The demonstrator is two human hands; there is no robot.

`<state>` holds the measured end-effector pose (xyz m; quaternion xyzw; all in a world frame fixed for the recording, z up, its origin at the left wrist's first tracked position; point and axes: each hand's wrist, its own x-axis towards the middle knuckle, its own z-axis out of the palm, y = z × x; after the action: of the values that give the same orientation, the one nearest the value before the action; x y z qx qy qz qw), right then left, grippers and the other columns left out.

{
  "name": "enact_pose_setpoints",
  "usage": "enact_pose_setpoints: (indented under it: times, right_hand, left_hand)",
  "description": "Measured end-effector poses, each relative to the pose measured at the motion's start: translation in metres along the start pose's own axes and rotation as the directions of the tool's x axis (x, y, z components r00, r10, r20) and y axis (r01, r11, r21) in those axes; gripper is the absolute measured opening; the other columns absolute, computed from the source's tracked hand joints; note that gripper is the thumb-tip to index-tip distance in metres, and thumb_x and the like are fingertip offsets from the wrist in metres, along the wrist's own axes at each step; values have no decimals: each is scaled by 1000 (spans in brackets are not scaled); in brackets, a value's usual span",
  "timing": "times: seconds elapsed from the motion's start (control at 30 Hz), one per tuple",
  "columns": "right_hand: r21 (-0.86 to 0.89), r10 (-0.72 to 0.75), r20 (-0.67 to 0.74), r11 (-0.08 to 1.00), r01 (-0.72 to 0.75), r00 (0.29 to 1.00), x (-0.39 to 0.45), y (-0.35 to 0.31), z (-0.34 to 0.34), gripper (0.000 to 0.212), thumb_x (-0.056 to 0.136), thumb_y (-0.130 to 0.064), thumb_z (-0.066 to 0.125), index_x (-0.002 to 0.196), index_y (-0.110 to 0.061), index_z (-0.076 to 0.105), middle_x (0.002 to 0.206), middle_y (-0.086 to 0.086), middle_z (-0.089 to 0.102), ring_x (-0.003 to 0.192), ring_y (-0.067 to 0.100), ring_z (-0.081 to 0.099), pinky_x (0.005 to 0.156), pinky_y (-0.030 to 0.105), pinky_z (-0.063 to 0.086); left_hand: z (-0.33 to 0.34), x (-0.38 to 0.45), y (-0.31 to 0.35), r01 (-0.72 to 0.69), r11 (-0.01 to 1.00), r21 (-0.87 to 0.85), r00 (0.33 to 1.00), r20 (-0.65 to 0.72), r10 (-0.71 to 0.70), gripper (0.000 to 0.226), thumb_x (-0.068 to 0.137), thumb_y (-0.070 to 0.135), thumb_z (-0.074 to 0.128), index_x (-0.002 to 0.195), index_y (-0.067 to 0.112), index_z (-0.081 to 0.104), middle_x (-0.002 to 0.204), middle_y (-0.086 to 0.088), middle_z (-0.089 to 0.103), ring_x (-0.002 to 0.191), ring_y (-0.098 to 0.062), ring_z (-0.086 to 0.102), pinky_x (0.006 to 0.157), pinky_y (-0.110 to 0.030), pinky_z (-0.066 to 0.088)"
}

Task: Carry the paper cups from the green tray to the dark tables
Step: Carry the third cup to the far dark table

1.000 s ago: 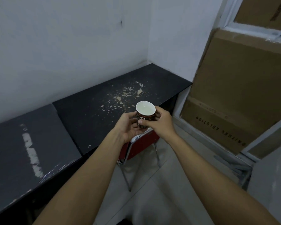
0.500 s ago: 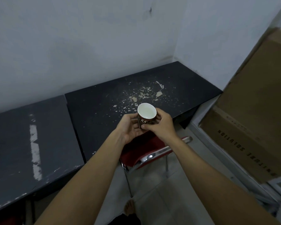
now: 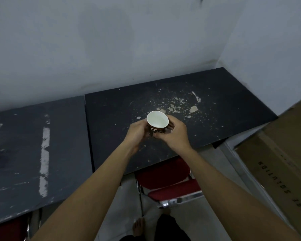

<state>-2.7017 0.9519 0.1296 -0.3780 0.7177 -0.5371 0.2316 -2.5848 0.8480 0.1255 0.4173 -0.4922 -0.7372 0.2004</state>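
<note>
A brown paper cup with a white inside and white letters is held upright between both hands. My left hand wraps its left side and my right hand wraps its right side and bottom. The cup hangs above the middle of the right dark table, whose top is speckled with pale flakes. A second dark table with white scuffs adjoins it on the left. The green tray is not in view.
A red chair with a chrome frame is tucked under the right table's front edge. Large cardboard boxes lean at the right. White walls close the back and right corner. My bare foot shows on the tiled floor.
The view has come closer to the tables and swung left. The cup, still in both hands, has gone from above the chair to above the right table's top.
</note>
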Motion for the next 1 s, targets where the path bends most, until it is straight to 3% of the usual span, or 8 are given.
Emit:
enact_pose_setpoints:
  times: [0.07,0.2,0.3,0.4,0.57,0.7,0.83,1.0]
  right_hand:
    - [2,-13,23,1000,13,1000,16,7,4,67,61,-1,93,123,-14,70,112,-1,76,106,8,71,88,23,58]
    - [-9,-19,100,1000,20,995,51,21,12,64,62,-7,93,122,-15,71,111,-2,77,106,13,72,90,34,61]
    - [-33,-8,183,999,14,983,76,32,22,63,61,-14,93,119,-22,71,107,-7,77,102,12,73,86,38,61]
    - [-31,2,249,1000,6,969,98,44,28,65,64,-4,93,122,-20,69,106,-13,73,98,-2,69,84,21,57]
    - [-62,2,340,998,21,941,137,80,42,67,68,7,85,130,-11,67,116,-1,72,104,9,67,85,11,52]
    - [-84,41,377,996,-9,925,164,108,61,69,64,5,87,128,-15,69,114,-4,74,102,9,68,85,17,53]
    - [-93,58,404,995,-22,913,188,130,78,71,65,7,86,130,-15,69,115,-7,72,102,6,67,85,10,52]
    - [-117,56,416,993,-8,908,217,150,99,71,66,5,86,132,-15,68,122,-3,73,109,9,67,89,14,54]
  left_hand:
    - [-8,15,-4,-141,984,108,987,-67,148,25,100,12,54,100,18,78,103,-10,75,91,-16,63,79,-27,50]
    - [-22,37,-11,-349,845,404,923,-8,385,45,91,-16,51,127,7,67,112,2,72,103,-6,65,87,-13,49]
    - [-27,55,-15,-364,834,414,922,32,386,59,82,-27,52,135,-2,59,123,-6,69,117,-10,64,99,-21,51]
    - [-32,78,-19,-362,800,478,916,26,400,61,81,-18,64,137,5,59,126,-4,70,121,-13,65,104,-31,51]
    - [-40,112,-28,-295,771,565,925,-33,378,59,80,-7,73,134,13,62,118,2,73,113,-11,68,102,-36,53]
    - [-47,140,-43,-235,780,579,933,-92,349,58,81,-7,73,135,12,61,117,5,72,112,-9,67,103,-35,53]
    - [-54,169,-56,-198,781,592,923,-156,352,60,81,-7,73,136,12,61,119,7,71,115,-9,66,104,-35,52]
    - [-61,200,-64,-169,779,604,907,-214,363,63,81,-6,74,138,13,59,127,3,70,120,-12,64,106,-37,51]
